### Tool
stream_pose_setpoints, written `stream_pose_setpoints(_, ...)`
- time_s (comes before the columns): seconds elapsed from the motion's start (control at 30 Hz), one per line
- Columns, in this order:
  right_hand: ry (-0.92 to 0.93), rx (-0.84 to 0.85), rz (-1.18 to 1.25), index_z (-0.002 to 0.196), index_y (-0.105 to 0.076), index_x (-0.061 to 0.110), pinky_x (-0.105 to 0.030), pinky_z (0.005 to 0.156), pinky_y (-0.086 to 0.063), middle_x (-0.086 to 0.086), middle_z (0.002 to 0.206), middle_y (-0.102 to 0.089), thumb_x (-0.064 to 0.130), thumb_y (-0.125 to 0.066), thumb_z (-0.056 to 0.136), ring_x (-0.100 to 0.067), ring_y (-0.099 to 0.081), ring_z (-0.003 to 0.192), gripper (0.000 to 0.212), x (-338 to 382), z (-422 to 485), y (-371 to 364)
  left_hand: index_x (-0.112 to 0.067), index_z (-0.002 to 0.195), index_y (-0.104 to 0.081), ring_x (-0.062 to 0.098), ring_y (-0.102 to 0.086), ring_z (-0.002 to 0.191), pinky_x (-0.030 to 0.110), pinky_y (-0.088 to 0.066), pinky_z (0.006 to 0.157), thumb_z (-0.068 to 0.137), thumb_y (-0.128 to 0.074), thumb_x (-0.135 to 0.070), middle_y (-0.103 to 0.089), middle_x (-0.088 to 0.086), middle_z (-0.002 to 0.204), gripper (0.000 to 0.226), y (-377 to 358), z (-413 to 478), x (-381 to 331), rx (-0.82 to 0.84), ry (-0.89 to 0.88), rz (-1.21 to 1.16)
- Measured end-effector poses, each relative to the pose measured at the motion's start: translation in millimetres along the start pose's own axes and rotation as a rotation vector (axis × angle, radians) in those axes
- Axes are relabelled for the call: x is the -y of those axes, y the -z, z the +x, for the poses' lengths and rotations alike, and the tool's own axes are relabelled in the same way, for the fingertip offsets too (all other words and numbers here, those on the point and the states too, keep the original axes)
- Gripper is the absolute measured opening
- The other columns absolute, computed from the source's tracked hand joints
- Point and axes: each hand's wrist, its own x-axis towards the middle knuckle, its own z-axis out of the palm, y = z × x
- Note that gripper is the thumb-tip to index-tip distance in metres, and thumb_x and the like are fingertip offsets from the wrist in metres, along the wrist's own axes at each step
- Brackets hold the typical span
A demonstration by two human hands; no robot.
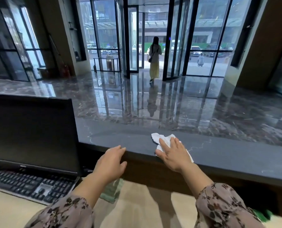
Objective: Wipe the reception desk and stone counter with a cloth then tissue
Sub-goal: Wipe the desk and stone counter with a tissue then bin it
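Note:
A crumpled white tissue (pixel 160 139) lies on the dark grey stone counter (pixel 227 155). My right hand (pixel 173 153) presses flat on the tissue with straight, spread fingers near the counter's front edge. My left hand (pixel 111 162) hovers at the counter's edge to the left, fingers relaxed and holding nothing. A green cloth (pixel 112 190) lies on the lower beige reception desk (pixel 145 209), partly hidden under my left forearm.
A black monitor (pixel 31 132) and a black keyboard (pixel 30 185) stand on the desk at the left. Beyond the counter lies a glossy lobby floor, with a person (pixel 154 58) standing at the glass revolving door. Something green (pixel 265 214) shows at the lower right.

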Motion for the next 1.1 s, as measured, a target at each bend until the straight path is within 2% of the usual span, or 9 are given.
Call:
stream_pose_setpoints(0.23, -0.075, 0.054, 0.056, 0.151, -0.018, 0.028, -0.040, 0.119, -0.002, -0.016, 0.159, -0.005, 0.048, -0.015, 0.102, -0.029, 0.000, 0.147, 0.054, 8, 0, 7, -0.022, 0.146, -0.039, 0.018, -0.035, 0.140, 0.036, -0.037, 0.111, 0.094, -0.054, -0.031, -0.040, -0.001, 0.151, 0.055, 2, 24, 5, 0.016, -0.051, -0.007)
stream_pose_setpoints(0.3, -0.093, 0.056, 0.162, 0.146, -0.033, 0.025, -0.040, 0.117, -0.012, -0.017, 0.155, -0.021, 0.042, -0.016, 0.103, -0.031, -0.016, 0.144, 0.050, 6, 3, 9, -0.022, 0.140, -0.047, 0.020, -0.047, 0.130, 0.038, -0.044, 0.103, 0.093, -0.055, -0.031, -0.052, 0.000, 0.141, 0.049, -1, 32, -3, 0.013, -0.076, -0.034)
stream_pose_setpoints(0.37, -0.120, -0.065, 0.387, 0.117, -0.057, 0.016, -0.039, 0.102, -0.032, -0.015, 0.128, -0.048, 0.034, -0.027, 0.103, -0.033, -0.042, 0.123, 0.038, 3, 5, 14, -0.022, 0.134, -0.055, 0.022, -0.054, 0.122, 0.040, -0.049, 0.097, 0.093, -0.055, -0.032, -0.060, 0.000, 0.131, 0.043, -3, 40, -13, 0.003, -0.090, -0.072)
stream_pose_setpoints(0.47, -0.367, -0.349, 0.481, 0.115, -0.065, 0.013, -0.038, 0.097, -0.038, -0.011, 0.121, -0.056, 0.021, -0.043, 0.098, -0.031, -0.047, 0.117, 0.029, -12, 3, 27, -0.023, 0.125, -0.063, 0.023, -0.054, 0.118, 0.039, -0.045, 0.099, 0.094, -0.053, -0.035, -0.066, -0.001, 0.120, 0.034, -6, 55, -33, 0.001, -0.101, -0.105)
stream_pose_setpoints(0.57, -0.630, -0.339, 0.249, 0.109, -0.069, 0.011, -0.036, 0.095, -0.038, -0.012, 0.121, -0.058, 0.030, -0.049, 0.094, -0.031, -0.046, 0.115, 0.031, -28, 2, 35, -0.026, 0.102, -0.070, 0.023, -0.052, 0.111, 0.037, -0.035, 0.096, 0.094, -0.050, -0.039, -0.069, -0.004, 0.104, 0.024, -8, 67, -57, 0.010, -0.067, -0.098)
stream_pose_setpoints(0.7, -0.696, -0.194, 0.209, 0.111, -0.068, 0.014, -0.036, 0.095, -0.038, -0.009, 0.123, -0.058, 0.045, -0.056, 0.090, -0.028, -0.045, 0.118, 0.040, -26, 8, 32, -0.025, 0.083, -0.070, 0.021, -0.052, 0.102, 0.037, -0.033, 0.093, 0.090, -0.051, -0.044, -0.068, -0.004, 0.092, 0.028, -19, 78, -84, 0.051, 0.020, -0.073)
stream_pose_setpoints(0.87, -0.707, -0.198, 0.204, 0.113, -0.065, 0.015, -0.034, 0.094, -0.035, -0.006, 0.123, -0.058, 0.029, -0.052, 0.092, -0.026, -0.044, 0.119, 0.029, -20, 15, 28, -0.020, 0.094, -0.072, 0.022, -0.049, 0.103, 0.038, -0.036, 0.095, 0.086, -0.052, -0.036, -0.065, 0.000, 0.097, 0.026, -34, 88, -103, 0.067, 0.144, -0.128)
stream_pose_setpoints(1.0, -0.776, -0.272, 0.532, 0.070, -0.056, 0.017, -0.036, 0.086, -0.036, -0.005, 0.092, -0.063, 0.021, -0.052, 0.087, -0.028, -0.051, 0.104, 0.018, -24, 11, 30, -0.016, 0.081, -0.068, 0.022, -0.055, 0.089, 0.039, -0.036, 0.093, 0.083, -0.045, -0.026, -0.066, 0.002, 0.084, 0.025, -32, 89, -106, 0.058, 0.206, -0.285)
stream_pose_setpoints(1.1, -0.821, -0.361, 0.861, 0.061, -0.046, 0.018, -0.044, 0.093, -0.045, -0.003, 0.070, -0.056, 0.020, -0.057, 0.084, -0.026, -0.055, 0.077, 0.025, -31, 11, 33, -0.019, 0.066, -0.054, 0.019, -0.058, 0.074, 0.038, -0.045, 0.084, 0.081, -0.054, -0.027, -0.064, 0.001, 0.071, 0.017, -22, 88, -97, 0.033, 0.228, -0.572)
